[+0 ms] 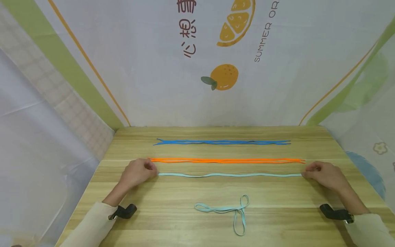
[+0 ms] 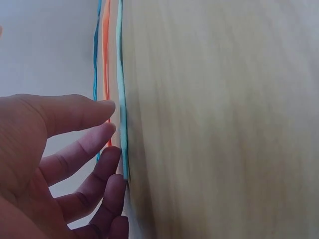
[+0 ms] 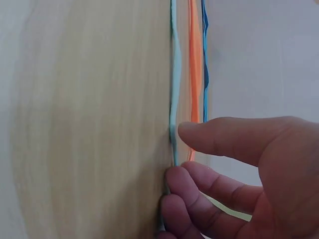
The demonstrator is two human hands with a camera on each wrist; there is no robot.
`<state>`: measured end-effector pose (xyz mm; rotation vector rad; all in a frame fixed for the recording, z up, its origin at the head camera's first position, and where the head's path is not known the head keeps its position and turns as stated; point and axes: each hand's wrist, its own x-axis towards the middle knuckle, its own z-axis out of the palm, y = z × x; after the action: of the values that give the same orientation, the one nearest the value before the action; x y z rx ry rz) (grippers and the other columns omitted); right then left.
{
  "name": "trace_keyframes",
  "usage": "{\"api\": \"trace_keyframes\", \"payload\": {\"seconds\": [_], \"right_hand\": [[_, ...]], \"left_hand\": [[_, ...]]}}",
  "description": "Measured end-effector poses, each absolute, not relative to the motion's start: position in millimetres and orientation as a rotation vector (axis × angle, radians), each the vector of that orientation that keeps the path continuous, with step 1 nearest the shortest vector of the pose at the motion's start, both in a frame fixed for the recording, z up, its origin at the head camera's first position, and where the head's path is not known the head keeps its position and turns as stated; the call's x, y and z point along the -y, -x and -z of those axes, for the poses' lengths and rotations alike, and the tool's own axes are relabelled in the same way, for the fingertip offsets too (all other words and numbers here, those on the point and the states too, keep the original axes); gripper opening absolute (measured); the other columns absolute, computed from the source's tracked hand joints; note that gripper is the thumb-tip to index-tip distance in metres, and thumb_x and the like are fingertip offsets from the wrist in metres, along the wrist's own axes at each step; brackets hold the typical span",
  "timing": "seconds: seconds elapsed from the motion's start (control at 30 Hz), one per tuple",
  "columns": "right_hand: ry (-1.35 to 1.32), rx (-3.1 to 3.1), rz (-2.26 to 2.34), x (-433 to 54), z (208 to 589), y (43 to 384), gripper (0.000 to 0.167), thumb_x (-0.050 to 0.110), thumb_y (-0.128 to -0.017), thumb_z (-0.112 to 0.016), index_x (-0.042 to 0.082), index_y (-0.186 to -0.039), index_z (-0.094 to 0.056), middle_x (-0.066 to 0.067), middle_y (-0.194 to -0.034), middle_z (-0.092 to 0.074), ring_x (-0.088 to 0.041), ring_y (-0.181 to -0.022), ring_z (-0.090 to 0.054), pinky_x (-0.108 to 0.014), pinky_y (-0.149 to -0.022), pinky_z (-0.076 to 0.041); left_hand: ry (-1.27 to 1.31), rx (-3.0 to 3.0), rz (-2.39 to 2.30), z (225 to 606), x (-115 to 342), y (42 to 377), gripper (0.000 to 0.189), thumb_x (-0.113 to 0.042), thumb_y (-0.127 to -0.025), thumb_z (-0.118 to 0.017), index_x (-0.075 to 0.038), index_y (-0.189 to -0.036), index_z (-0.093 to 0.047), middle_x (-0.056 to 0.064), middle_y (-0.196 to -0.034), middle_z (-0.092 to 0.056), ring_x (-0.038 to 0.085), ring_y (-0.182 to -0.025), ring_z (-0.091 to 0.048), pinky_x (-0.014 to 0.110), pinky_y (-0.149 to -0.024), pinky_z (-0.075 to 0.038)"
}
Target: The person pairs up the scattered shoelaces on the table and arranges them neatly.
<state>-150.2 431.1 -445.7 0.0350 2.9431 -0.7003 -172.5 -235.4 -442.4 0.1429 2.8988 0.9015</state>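
Observation:
A pale mint shoelace (image 1: 229,175) lies stretched almost straight across the wooden table, one end by each hand. At its left end is my left hand (image 1: 140,171); in the left wrist view the thumb and index finger stand apart, with fingertips (image 2: 113,184) beside the lace (image 2: 122,99). My right hand (image 1: 325,174) is at the other end. In the right wrist view its thumb is close against the lace (image 3: 175,74), the other fingers loosely bent, with a gap between thumb and fingers. Whether the fingertips touch the lace is hard to tell.
Just beyond run orange shoelaces (image 1: 222,160), laid lengthwise, and farther back blue shoelaces (image 1: 216,142). Nearer me, another mint shoelace (image 1: 223,208) lies folded in loops on the table (image 1: 154,226). A printed cloth (image 1: 166,96) hangs behind the table's back edge.

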Motion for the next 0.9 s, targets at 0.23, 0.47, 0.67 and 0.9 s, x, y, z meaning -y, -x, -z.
{"api": "trace_keyframes", "payload": {"seconds": [0.23,0.47,0.67,0.9], "right_hand": [[-0.018,-2.974,0.711,-419.3,438.8,146.1,0.041,0.033,-0.102,-0.076,-0.005,-0.117,-0.073,-0.016,-0.102,-0.076,-0.03,-0.09,-0.068,-0.041,-0.074,-0.049],[0.078,-2.978,0.771,-391.6,430.5,139.2,0.034,0.03,-0.102,-0.078,0.0,-0.117,-0.074,-0.008,-0.097,-0.078,-0.02,-0.083,-0.068,-0.036,-0.067,-0.051],[0.219,-2.961,0.839,-358.6,426.0,130.9,0.026,0.024,-0.098,-0.083,0.004,-0.114,-0.076,0.001,-0.093,-0.074,-0.015,-0.082,-0.065,-0.032,-0.066,-0.049],[0.424,-2.957,0.893,-323.1,425.8,119.8,0.02,0.019,-0.094,-0.087,0.008,-0.108,-0.077,0.011,-0.084,-0.066,-0.005,-0.073,-0.058,-0.029,-0.064,-0.049]], "left_hand": [[-0.173,-2.924,-0.939,440.4,223.6,168.2,0.008,-0.022,-0.092,-0.084,-0.015,-0.092,-0.082,-0.003,-0.094,-0.077,0.02,-0.089,-0.068,0.043,-0.079,-0.054],[-0.25,-2.899,-1.013,431.8,202.3,160.7,0.004,-0.022,-0.093,-0.083,-0.018,-0.092,-0.083,-0.003,-0.096,-0.077,0.016,-0.087,-0.07,0.039,-0.072,-0.055],[-0.34,-2.924,-0.979,427.2,177.5,148.5,0.007,-0.019,-0.092,-0.085,-0.023,-0.088,-0.082,-0.004,-0.104,-0.077,0.019,-0.094,-0.071,0.039,-0.071,-0.055],[-0.514,-2.968,-0.969,425.7,148.3,134.8,0.014,-0.015,-0.087,-0.086,-0.027,-0.083,-0.08,-0.01,-0.096,-0.073,0.016,-0.089,-0.063,0.038,-0.074,-0.053]]}}
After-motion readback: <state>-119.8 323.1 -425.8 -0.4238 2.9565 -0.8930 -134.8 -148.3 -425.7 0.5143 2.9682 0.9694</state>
